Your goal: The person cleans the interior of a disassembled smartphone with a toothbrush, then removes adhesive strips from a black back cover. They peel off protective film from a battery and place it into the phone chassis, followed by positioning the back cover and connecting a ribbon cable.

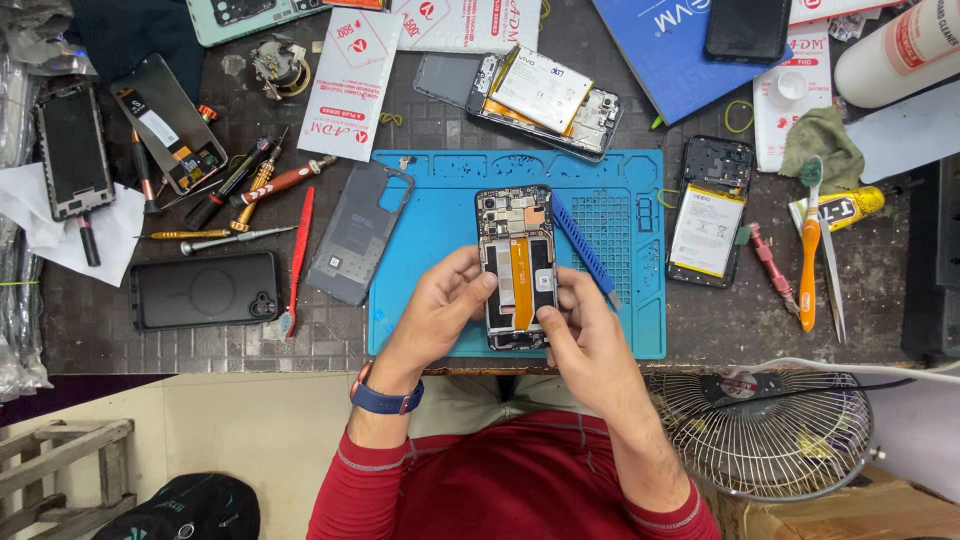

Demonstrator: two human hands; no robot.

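An opened phone (517,262), its back cover off, lies upright in my hands over the blue repair mat (440,200). Its circuit boards and an orange flex cable show. My left hand (440,305) grips the phone's left edge. My right hand (585,330) holds its lower right side, with a blue plastic pry tool (583,245) sticking up between the fingers past the phone's right edge. The grey back cover (358,232) lies on the mat's left edge.
Screwdrivers and tweezers (235,195) lie left of the mat, with a black phone case (205,290). Other opened phones (545,95) (710,212) sit behind and to the right. A toothbrush (808,250), a glue tube and a small fan (760,430) are at right.
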